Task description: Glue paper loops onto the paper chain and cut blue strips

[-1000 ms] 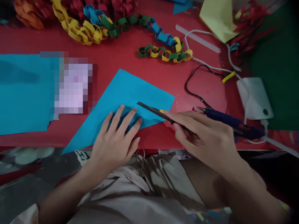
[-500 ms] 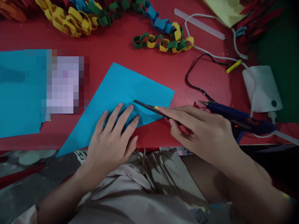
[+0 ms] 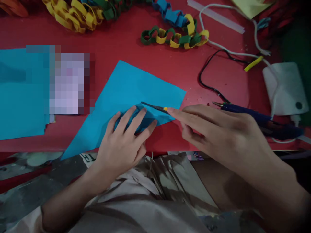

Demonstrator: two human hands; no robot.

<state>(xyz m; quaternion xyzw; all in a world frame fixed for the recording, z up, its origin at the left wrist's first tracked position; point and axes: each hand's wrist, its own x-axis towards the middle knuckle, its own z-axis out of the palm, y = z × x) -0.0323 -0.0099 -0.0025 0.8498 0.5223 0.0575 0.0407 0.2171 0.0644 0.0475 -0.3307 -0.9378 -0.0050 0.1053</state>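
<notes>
Under the right hand (image 3: 218,136), most of the cutter (image 3: 154,107) is lying hidden; fingers are gripping it, its blade pointing up-left across the blue sheet (image 3: 126,90), which the left hand (image 3: 123,142) is pressing flat, fingers spread.

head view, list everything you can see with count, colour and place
table: 1, red, under everything
blue sheet: 1, blue, centre, near corner over the table edge
blue paper stack: count unclear, blue, left
craft knife: 1, dark with yellow slider, blade on the blue sheet
paper chain: 1, green, yellow and blue, top centre
paper chain pile: count unclear, mostly yellow, top left
glue gun: 1, dark blue, right
glue stick: 1, clear, top right
white box: 1, white, far right
black cable: 1, black, right of centre
yellow paper: 1, pale yellow, top right
left hand: flat on the blue sheet
right hand: grip on the craft knife
</notes>
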